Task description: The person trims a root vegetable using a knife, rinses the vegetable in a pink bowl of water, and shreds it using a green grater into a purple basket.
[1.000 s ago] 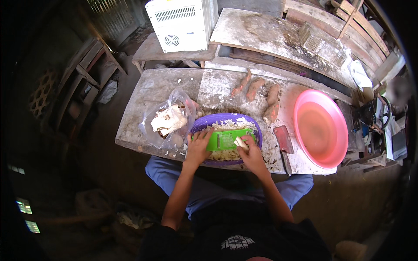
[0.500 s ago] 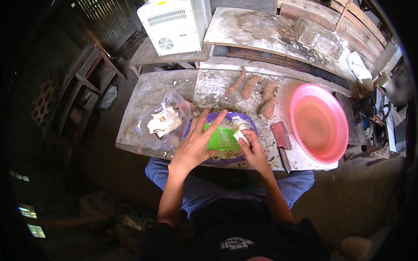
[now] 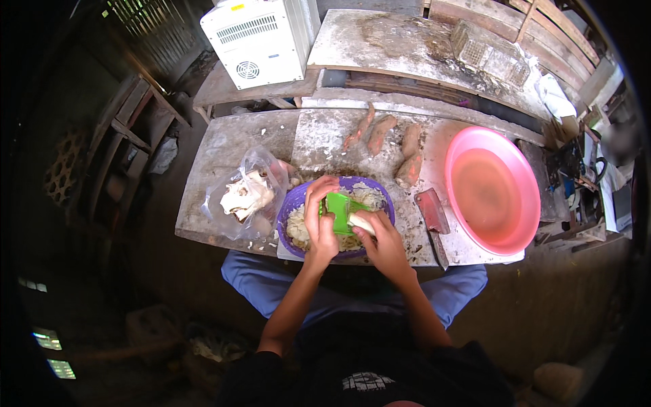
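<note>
Two blue-trousered knees (image 3: 456,293) show below the near edge of a worn counter (image 3: 261,139). Above them, the left hand (image 3: 321,220) is curled around the left end of a green grater (image 3: 338,203), thumb on top. The right hand (image 3: 384,243) pinches a white peeled piece (image 3: 361,222) between thumb and fingers; the piece lies at the grater's right side, just right of the left hand, though whether they touch cannot be told. Both hands are over a purple basket (image 3: 290,201) holding pale shreds (image 3: 368,195). To its left sits a clear plastic bag (image 3: 266,168) with whitish pieces inside; to its right lies a cleaver (image 3: 432,211), near a pink basin (image 3: 527,178) of cloudy brownish water. Farther back lie several reddish-brown roots (image 3: 382,133). Beyond the counter stand a white boxy machine (image 3: 261,49) and, farther right, a wire crate (image 3: 489,55).
</note>
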`<state>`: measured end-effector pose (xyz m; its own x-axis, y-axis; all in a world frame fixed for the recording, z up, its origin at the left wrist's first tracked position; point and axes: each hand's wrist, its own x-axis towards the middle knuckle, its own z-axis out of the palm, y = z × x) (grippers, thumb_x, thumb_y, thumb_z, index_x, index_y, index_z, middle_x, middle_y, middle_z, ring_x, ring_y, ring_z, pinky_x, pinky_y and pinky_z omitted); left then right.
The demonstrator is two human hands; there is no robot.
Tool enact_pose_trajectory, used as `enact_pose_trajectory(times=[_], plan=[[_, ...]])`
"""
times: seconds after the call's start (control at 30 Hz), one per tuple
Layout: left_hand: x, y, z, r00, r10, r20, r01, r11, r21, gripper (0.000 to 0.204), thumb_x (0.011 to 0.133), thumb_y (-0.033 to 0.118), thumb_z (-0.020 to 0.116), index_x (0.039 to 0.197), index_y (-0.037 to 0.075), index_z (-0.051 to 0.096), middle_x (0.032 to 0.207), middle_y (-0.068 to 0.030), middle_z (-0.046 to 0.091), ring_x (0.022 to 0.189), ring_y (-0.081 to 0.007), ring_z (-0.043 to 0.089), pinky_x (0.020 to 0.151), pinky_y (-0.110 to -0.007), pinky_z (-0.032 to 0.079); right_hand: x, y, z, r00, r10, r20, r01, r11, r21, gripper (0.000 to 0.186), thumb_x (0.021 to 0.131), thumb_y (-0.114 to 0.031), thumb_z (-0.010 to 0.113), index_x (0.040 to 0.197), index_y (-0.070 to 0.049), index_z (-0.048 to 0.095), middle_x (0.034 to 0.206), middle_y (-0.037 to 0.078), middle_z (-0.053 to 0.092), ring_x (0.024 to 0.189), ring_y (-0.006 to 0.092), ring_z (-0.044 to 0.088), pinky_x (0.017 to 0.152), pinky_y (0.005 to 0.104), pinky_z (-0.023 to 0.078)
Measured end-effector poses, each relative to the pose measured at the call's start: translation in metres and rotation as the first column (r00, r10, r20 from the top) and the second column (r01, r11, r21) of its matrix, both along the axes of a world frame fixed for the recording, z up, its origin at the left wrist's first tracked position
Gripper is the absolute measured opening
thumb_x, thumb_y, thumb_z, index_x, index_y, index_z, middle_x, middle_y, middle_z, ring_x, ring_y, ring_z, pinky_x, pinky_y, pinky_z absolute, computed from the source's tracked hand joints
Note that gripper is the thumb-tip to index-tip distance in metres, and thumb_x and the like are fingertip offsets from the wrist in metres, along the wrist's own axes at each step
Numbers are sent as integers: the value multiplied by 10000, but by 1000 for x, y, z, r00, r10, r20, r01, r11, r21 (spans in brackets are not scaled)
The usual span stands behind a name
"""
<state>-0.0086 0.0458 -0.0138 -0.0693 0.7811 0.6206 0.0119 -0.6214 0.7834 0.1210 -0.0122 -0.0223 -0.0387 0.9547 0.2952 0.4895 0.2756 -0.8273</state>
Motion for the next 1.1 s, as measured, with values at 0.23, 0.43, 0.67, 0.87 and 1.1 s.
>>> enact_pose_trajectory(times=[0.23,0.43,0.67,0.87,1.1], plan=[[-3,3,20,964,-64,-260,100,987,127,407,772,310,399,952,-27,538,945,-195,494,845,-283,503,737,-357,404,-15,17,-19,989,-84,-123,109,971,212,235,823,-111,579,1044,-38,549,846,156,575,746,323,584,652,370,469],[-3,7,8,985,-71,-156,85,992,90,394,795,330,395,918,-24,515,892,-170,469,763,-244,462,665,-337,378,-22,6,-11,988,-97,-118,115,980,160,208,788,-60,611,988,-9,586,831,153,592,698,287,594,595,327,459],[5,-3,5,974,-131,-182,159,977,145,391,848,348,372,860,-20,503,862,-185,446,755,-276,463,660,-370,382,-20,-7,-10,945,-128,-301,147,988,42,188,817,-84,582,985,-1,589,823,174,601,695,317,591,608,328,457],[-7,8,-1,987,-89,-133,108,984,141,404,834,356,371,825,-26,502,842,-181,451,749,-267,461,673,-359,377,-18,3,-22,986,-123,-111,126,992,21,196,806,-138,604,965,-22,604,807,179,608,696,323,600,585,348,458],[-6,4,-1,992,-76,-102,85,993,80,422,816,367,339,820,-25,494,843,-165,442,738,-243,445,661,-343,365,-21,2,-30,984,-100,-146,116,988,100,178,803,-68,602,958,19,593,784,167,598,639,268,596,546,314,447]])
